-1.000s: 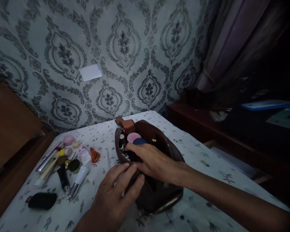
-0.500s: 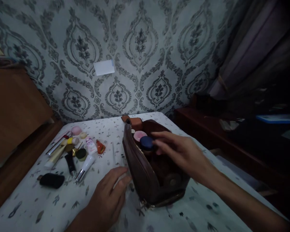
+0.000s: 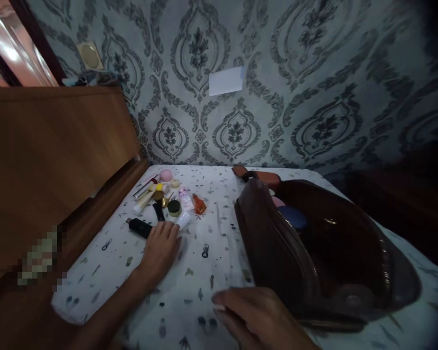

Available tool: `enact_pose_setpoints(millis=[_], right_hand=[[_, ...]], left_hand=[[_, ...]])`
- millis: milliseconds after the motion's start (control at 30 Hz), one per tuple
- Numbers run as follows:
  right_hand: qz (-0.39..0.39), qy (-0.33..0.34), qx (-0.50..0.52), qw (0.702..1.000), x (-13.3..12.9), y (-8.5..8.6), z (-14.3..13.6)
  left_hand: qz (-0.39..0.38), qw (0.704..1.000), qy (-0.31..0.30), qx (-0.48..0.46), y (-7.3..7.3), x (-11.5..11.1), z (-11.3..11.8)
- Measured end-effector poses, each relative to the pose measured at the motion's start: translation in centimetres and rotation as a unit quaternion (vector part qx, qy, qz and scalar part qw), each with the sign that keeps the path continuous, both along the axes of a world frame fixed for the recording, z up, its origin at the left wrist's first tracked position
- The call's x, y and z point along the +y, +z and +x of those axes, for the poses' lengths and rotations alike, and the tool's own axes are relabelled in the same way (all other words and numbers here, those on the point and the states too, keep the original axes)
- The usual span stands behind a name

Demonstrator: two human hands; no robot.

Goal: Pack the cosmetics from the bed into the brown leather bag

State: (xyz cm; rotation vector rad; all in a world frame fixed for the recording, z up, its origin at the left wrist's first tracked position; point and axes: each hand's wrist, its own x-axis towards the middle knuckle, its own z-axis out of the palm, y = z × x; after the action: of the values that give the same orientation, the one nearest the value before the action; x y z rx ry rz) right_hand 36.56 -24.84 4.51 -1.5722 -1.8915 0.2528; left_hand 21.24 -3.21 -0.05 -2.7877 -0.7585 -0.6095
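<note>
My left hand [image 3: 162,245] is at the near side of a cosmetics group, fingers curled over the silver end of a white tube [image 3: 183,220]. Against those fingers lies a dark oval bottle [image 3: 140,227]. A black tube [image 3: 158,212] and a green round jar [image 3: 174,207] sit just beyond. Low in front, my right hand [image 3: 257,313] is slightly blurred, thumb and forefinger a little apart, nothing visible between them. It is beside an unzipped dark brown bag [image 3: 273,243]. Inside the bag are a blue-lidded round container [image 3: 292,217] and a pink one [image 3: 277,201], partly hidden by its side.
An orange bottle [image 3: 199,204], a pink-and-white tube [image 3: 186,199] and a pink round item [image 3: 166,175] lie among the cosmetics on the patterned sheet [image 3: 211,262]. A wooden cabinet [image 3: 58,146] borders the left. Behind stands a patterned wall [image 3: 237,131].
The view has turned left and come closer. My left hand has moved from beside the bag to the white tube. My right hand has come out of the bag, leaving the blue-lidded container inside.
</note>
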Motion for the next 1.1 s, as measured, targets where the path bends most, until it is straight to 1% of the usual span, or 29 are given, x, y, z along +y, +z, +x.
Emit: enact_pose_setpoints(millis=[67, 133, 200, 267, 367, 433, 500, 600, 767, 833, 900, 1000, 1033, 1100], right_hand=[[-0.017, -0.020, 0.016, 1.000, 2.2, -1.8, -0.4], [-0.028, -0.040, 0.040, 0.998, 4.2, -3.4, -0.6], [-0.030, -0.048, 0.067, 0.996, 6.2, -4.6, -0.7], [-0.023, -0.047, 0.079, 0.996, 7.9, -5.1, -0.9], [0.002, -0.054, 0.056, 0.997, 10.1, -5.5, -1.2], [0.012, -0.072, 0.027, 0.997, 11.1, -5.9, -1.4], [0.003, -0.093, 0.003, 0.996, 11.6, -6.1, -1.5], [-0.032, -0.108, -0.001, 0.994, 11.7, -5.5, -1.9], [-0.098, -0.095, 0.017, 0.990, 11.1, -3.2, -2.1], [-0.101, -0.100, 0.020, 0.990, 10.8, -2.9, -1.8], [-0.096, -0.110, 0.035, 0.989, 10.3, -2.9, -1.4], [-0.087, -0.123, 0.095, 0.984, 9.3, -2.6, -1.1], [-0.086, -0.122, 0.121, 0.981, 8.8, -2.3, -1.1], [-0.090, -0.120, 0.169, 0.974, 7.7, -1.0, -0.9]], left_hand=[[-0.010, 1.000, 0.025, 0.001, -0.4, 0.6, -0.3], [-0.021, 0.999, 0.037, -0.002, -0.8, 0.9, -0.5], [-0.030, 0.999, 0.041, -0.010, -1.1, 0.9, -0.5], [-0.037, 0.998, 0.036, -0.028, -1.3, 0.9, -0.5], [-0.042, 0.997, 0.014, -0.067, -1.2, 0.9, -0.7], [-0.042, 0.994, -0.009, -0.098, -0.9, 0.8, -0.9], [-0.042, 0.990, -0.038, -0.126, -0.4, 0.6, -1.0], [-0.039, 0.982, -0.090, -0.159, 0.3, 0.0, -1.2], [-0.025, 0.969, -0.167, -0.179, 1.3, -1.1, -0.9], [-0.017, 0.966, -0.179, -0.185, 1.6, -1.3, -0.4], [-0.021, 0.962, -0.186, -0.199, 1.9, -1.5, 0.2], [-0.045, 0.956, -0.197, -0.212, 2.1, -1.6, 0.9], [-0.060, 0.955, -0.196, -0.214, 2.1, -1.6, 1.0], [-0.111, 0.949, -0.199, -0.216, 2.2, -1.6, 1.2]])
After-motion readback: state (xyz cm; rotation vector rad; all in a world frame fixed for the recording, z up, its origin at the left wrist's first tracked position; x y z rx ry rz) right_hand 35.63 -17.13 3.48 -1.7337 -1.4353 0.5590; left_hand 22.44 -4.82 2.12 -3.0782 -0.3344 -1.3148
